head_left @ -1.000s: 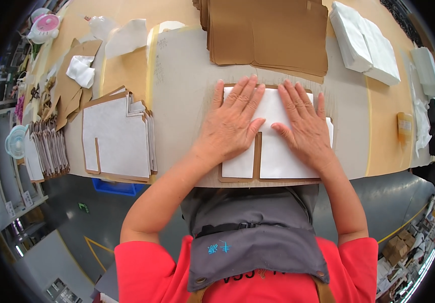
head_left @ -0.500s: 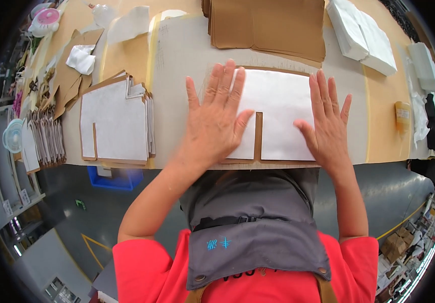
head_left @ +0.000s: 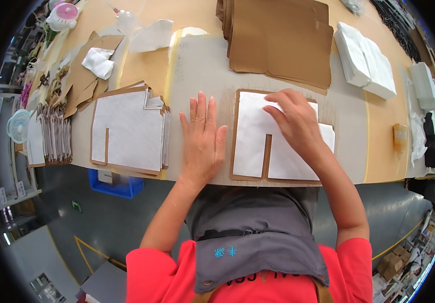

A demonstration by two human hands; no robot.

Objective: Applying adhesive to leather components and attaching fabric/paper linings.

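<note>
In front of me lies a brown cardboard-like piece with a white sheet (head_left: 250, 136) on it. A narrow brown slot runs up from the sheet's near edge, and a corner is cut away at the right. My right hand (head_left: 296, 121) is over the upper right of this sheet, fingers bent, thumb and fingertips slightly apart, with nothing seen between them. Palm down, my left hand (head_left: 202, 141) rests on the table just left of the piece, its fingers stretched out. Farther left sits a stack of similar white-faced pieces (head_left: 129, 129) with brown edges.
Brown sheets (head_left: 280, 40) are piled at the far side. White folded sheets (head_left: 364, 60) lie far right, near a small yellowish bottle (head_left: 400, 137). At left stand upright pieces (head_left: 53, 136) and brown scraps (head_left: 83, 86). A blue bin (head_left: 116, 184) is below the table's edge.
My left hand has moved off the white sheet onto the bare table at its left. My right hand has swung inward over the sheet, its fingers now bent.
</note>
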